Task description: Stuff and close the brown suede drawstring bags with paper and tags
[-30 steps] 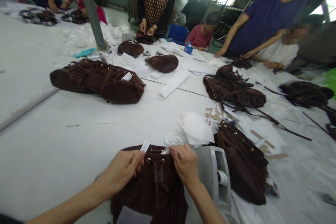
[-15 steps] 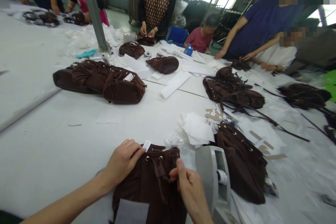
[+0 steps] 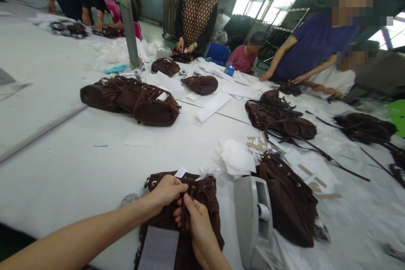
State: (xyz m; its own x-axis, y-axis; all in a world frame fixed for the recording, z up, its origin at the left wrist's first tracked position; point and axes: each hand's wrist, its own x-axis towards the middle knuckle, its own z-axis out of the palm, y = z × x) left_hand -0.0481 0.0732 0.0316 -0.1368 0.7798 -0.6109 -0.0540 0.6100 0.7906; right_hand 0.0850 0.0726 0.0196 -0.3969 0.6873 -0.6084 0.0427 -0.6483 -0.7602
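A dark brown drawstring bag (image 3: 187, 248) with gold eyelets lies in front of me. Its opening faces away, and a white tag (image 3: 180, 172) sticks up there. Both hands meet at the front eyelets. My left hand (image 3: 169, 192) is closed in a pinch on the drawstring (image 3: 183, 213). Just below it, my right hand (image 3: 198, 219) also pinches the drawstring, fingers curled around it. The exact grip is partly hidden behind the fingers. A grey-white sheet (image 3: 159, 248) rests on the lower front of the bag.
Right of the bag stands a grey tape dispenser (image 3: 249, 219), with another brown bag (image 3: 284, 198) beyond it. White paper sheets (image 3: 237, 158) and cardboard strips (image 3: 257, 143) lie behind. More brown bags (image 3: 155, 107) sit farther back, near a metal post (image 3: 126, 21). Several people work around the table.
My left hand has moved right from the bag's top edge to the front eyelets. My right hand has moved left from the bag's right side, so both now meet at the drawstring.
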